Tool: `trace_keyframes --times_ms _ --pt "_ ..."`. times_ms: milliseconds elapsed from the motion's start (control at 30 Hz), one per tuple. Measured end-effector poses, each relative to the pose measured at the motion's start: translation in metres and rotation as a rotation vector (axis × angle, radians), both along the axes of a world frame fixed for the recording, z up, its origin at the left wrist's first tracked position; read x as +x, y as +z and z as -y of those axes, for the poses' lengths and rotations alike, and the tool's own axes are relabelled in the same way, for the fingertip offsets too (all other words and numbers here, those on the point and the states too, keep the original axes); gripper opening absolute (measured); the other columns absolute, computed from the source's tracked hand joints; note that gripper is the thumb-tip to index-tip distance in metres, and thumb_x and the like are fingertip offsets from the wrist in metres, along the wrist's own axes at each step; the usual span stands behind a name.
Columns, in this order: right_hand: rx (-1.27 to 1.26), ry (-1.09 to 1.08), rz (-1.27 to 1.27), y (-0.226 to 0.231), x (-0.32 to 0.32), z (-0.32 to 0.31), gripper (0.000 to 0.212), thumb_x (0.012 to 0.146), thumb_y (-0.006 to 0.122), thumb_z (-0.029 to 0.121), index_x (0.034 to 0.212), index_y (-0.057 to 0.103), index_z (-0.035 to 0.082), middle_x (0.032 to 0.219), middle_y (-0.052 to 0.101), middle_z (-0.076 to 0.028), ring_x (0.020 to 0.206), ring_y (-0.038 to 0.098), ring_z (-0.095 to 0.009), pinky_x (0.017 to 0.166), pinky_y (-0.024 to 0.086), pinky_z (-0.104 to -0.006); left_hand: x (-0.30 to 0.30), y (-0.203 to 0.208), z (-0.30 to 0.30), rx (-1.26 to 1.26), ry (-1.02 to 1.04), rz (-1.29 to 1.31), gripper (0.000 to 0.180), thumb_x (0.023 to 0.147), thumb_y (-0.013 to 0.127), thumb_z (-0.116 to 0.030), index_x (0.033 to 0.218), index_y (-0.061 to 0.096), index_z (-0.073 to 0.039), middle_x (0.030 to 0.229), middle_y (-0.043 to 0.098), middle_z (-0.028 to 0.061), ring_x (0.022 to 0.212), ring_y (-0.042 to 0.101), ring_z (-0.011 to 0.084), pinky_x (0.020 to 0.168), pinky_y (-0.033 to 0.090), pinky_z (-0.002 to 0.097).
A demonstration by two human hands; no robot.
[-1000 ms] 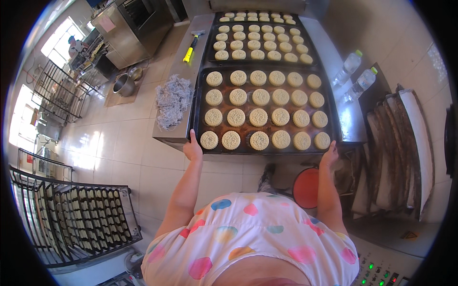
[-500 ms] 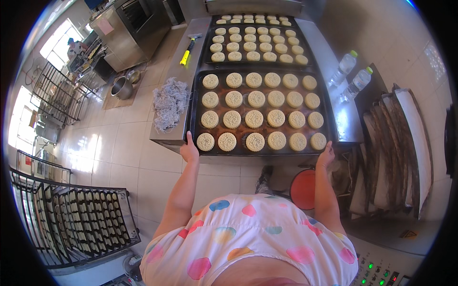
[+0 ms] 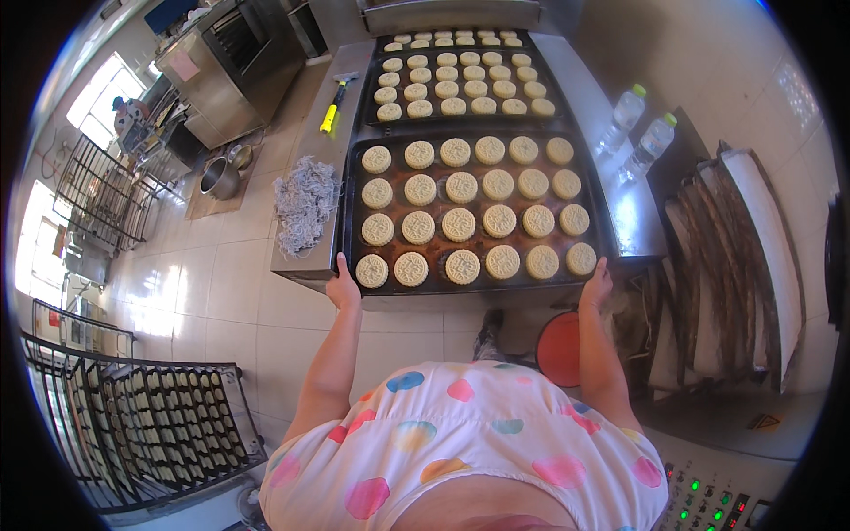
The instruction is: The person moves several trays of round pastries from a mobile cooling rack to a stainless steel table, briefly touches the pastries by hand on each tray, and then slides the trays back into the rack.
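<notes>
My left hand (image 3: 343,285) grips the near left corner of a dark baking tray (image 3: 478,205), its thumb up along the rim. At the opposite near corner my right hand (image 3: 597,285) holds the rim, fingers mostly hidden beneath. Rows of round, pale, pattern-stamped pastries (image 3: 459,225) cover this tray. Beyond it, a second baking tray (image 3: 460,121) carries similar pastries, and part of a third tray (image 3: 381,42) shows farther back. All three lie between the metal side ledges.
The left ledge holds a wad of grey shreds (image 3: 304,205) and a yellow-handled scraper (image 3: 331,115). Two plastic bottles (image 3: 627,113) stand on the right ledge. A rack of filled trays (image 3: 177,416) is at lower left, a red round stool (image 3: 559,350) below. Far left, a person (image 3: 130,118) works.
The near tray has a wider gap from the second one and sits slightly closer to me. Both hands keep their hold; the whole view has shifted a little.
</notes>
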State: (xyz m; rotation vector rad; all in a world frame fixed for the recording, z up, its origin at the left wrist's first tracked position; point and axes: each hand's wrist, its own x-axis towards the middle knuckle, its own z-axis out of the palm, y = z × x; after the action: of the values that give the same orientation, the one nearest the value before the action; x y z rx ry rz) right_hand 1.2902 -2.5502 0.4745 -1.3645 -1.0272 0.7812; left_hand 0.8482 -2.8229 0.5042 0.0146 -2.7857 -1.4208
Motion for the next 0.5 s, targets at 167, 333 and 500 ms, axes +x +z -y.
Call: trace_keyframes --times_ms 167,333,500 --pt "-0.015 0.013 0.04 0.004 0.001 -0.002 0.055 0.088 0.053 0.045 0.093 0.061 -0.009 0.084 0.065 -0.014 0.072 0.057 -0.019 0.07 0.045 -0.0316 0.003 0.001 0.001 0.075 -0.052 0.031 0.083 0.075 0.047 -0.072 0.082 0.065 0.009 0.075 0.063 0.0235 0.071 0.061 0.0356 0.067 0.047 0.0447" --pt "-0.433 0.282 -0.627 0.016 0.006 0.029 0.046 0.089 0.052 0.043 0.103 0.057 -0.001 0.085 0.064 -0.011 0.077 0.063 -0.02 0.068 0.05 -0.0326 0.043 -0.003 0.019 0.975 -0.207 0.72 0.08 0.076 0.049 -0.07 0.123 0.046 -0.006 0.111 0.055 0.0144 0.101 0.053 0.028 0.085 0.043 0.0432" --pt "-0.464 0.658 -0.649 0.022 0.002 0.066 0.033 0.086 0.059 0.034 0.1 0.054 0.005 0.091 0.063 -0.01 0.078 0.064 -0.023 0.064 0.051 -0.0313 0.068 0.006 0.021 1.091 -0.357 0.881 0.076 0.076 0.053 -0.066 0.128 0.042 -0.011 0.121 0.049 0.0121 0.113 0.045 0.025 0.096 0.037 0.0419"
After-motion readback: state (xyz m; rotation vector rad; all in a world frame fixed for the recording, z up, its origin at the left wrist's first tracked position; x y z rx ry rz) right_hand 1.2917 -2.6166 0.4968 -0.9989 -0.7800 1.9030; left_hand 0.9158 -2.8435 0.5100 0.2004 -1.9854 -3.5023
